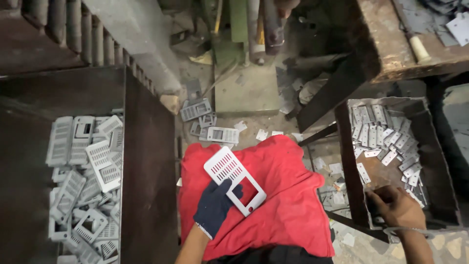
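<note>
My left hand (213, 207), in a dark blue knit glove, grips a grey slotted metal plate (234, 180) with a square cut-out, held over a red cloth (288, 195) on my lap. My bare right hand (394, 206) reaches into the near corner of a rusty metal box (435, 146) at the right, which holds several small grey metal pieces (386, 137). Its fingers curl down into the box; what they hold cannot be told.
A dark bin (146, 161) at left is piled with similar slotted plates (85, 181). More plates (210, 124) and scraps litter the concrete floor ahead. A green machine base (237, 29) stands at the top, a rusty workbench (391, 44) at upper right.
</note>
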